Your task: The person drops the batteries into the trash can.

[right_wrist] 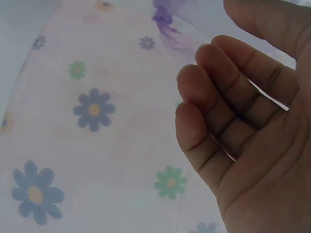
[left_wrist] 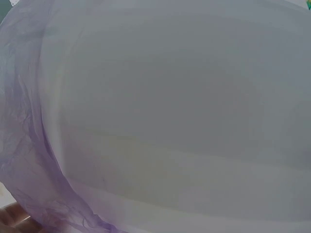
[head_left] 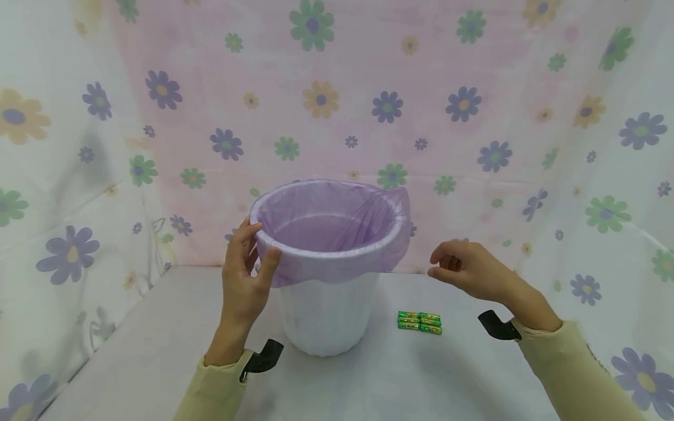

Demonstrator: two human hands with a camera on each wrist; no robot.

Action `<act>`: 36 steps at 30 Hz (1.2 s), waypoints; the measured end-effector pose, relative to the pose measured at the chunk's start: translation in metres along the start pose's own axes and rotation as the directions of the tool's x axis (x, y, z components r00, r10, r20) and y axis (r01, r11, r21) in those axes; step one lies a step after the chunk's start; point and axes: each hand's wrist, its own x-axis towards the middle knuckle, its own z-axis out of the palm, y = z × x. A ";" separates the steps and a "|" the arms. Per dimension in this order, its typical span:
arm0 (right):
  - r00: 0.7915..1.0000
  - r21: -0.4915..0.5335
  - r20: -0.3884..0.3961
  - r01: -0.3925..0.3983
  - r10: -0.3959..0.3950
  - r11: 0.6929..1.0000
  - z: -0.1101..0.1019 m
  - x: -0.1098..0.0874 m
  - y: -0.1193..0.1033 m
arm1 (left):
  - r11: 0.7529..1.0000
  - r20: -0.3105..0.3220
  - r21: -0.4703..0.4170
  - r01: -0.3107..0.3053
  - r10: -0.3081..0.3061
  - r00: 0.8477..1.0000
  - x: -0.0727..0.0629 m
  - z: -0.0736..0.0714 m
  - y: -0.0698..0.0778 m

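A white trash can [head_left: 326, 316] stands upright, lined with a thin purple garbage bag [head_left: 321, 269] folded over its rim. At the can's left side, my left hand [head_left: 244, 286] touches the bag-covered rim with spread fingers and thumb. The left wrist view shows the white can wall [left_wrist: 170, 97] up close, the purple bag edge [left_wrist: 29, 126] and a bit of fingers [left_wrist: 17, 218] at the lower left. To the right of the can, my right hand [head_left: 471, 269] hovers in the air with loosely curled fingers, holding nothing. A gathered purple knot of the bag [right_wrist: 163, 17] shows in the right wrist view.
Several green and gold batteries [head_left: 419, 322] lie in two side-by-side stacks on the white table [head_left: 158, 351], right of the can. Flower-printed cloth [head_left: 347, 76] hangs behind and on both sides. Black straps [head_left: 263, 356] sit on both wrists.
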 end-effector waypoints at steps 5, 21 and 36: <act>1.000 0.026 0.028 -0.011 0.010 1.000 0.019 -0.005 0.007 | 1.000 0.002 0.007 0.009 -0.009 1.000 -0.001 -0.002 0.001; 0.987 -0.005 0.122 -0.102 0.102 0.995 0.064 -0.026 0.031 | 1.000 0.000 -0.003 -0.004 0.004 1.000 -0.001 0.000 0.000; 0.964 -0.058 0.192 -0.175 0.183 0.983 0.101 -0.037 0.058 | 1.000 -0.001 0.012 -0.001 0.001 1.000 -0.001 0.000 0.001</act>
